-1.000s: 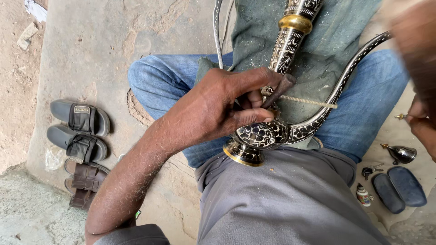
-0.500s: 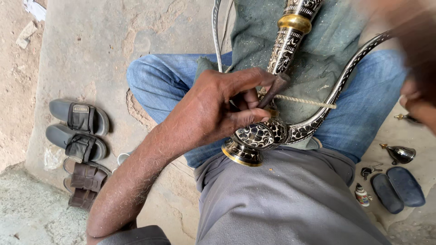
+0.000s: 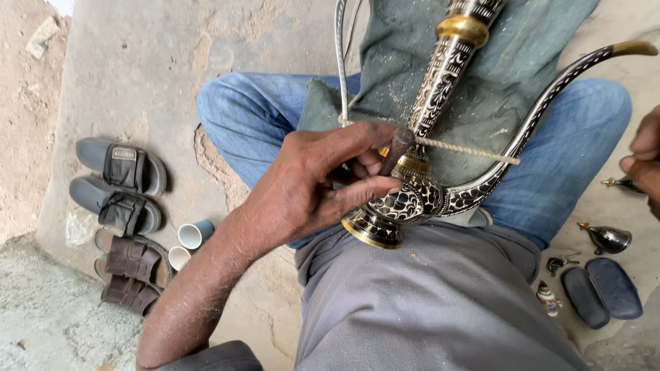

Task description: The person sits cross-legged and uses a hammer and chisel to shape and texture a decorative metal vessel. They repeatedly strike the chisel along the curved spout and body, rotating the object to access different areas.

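Left hand [image 3: 313,182]: grip closed on dark punch tool [image 3: 397,148] against engraved black-and-brass ewer [image 3: 419,192]; slip risks scratching; right hand [image 3: 643,161] at 3 o'clock, grip indiscernible.

I see the jug [image 3: 412,199] lying across my lap on a cloth [image 3: 495,89], a cord [image 3: 467,149] over its neck, my left hand [image 3: 309,185] gripping its base, sandals [image 3: 120,185] and two cups [image 3: 189,244] on the floor to my left, my right hand [image 3: 643,161] far right.
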